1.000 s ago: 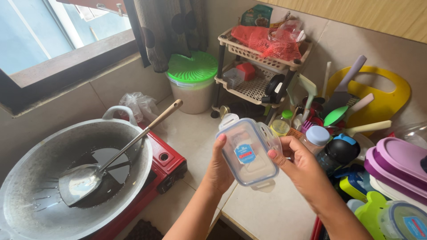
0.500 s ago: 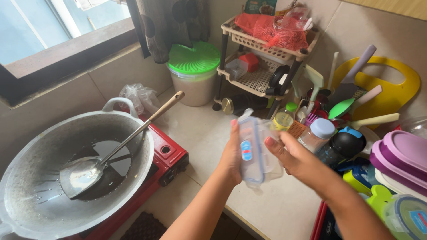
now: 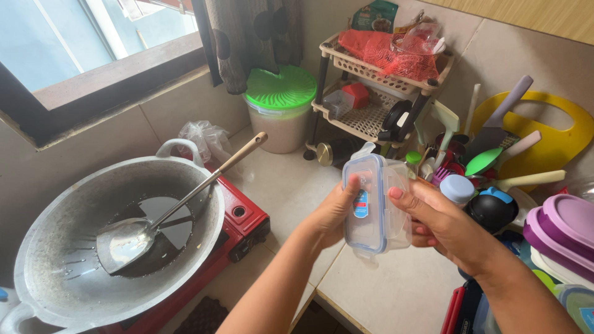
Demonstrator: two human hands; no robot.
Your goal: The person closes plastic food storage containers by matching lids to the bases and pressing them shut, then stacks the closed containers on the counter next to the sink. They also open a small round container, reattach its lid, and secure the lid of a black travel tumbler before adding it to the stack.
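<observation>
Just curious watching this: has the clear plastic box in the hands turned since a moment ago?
Yes. The clear box has turned edge-on; its lid faced the camera before. It remains above the counter.

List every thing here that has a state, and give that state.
Clear food container: lid on, tilted on edge, held by both hands.
Left hand: gripping the container.
Right hand: gripping the container.
Wok: on red stove, dark oil inside.
Spatula: resting in wok.
Green-lidded tub: closed.
</observation>
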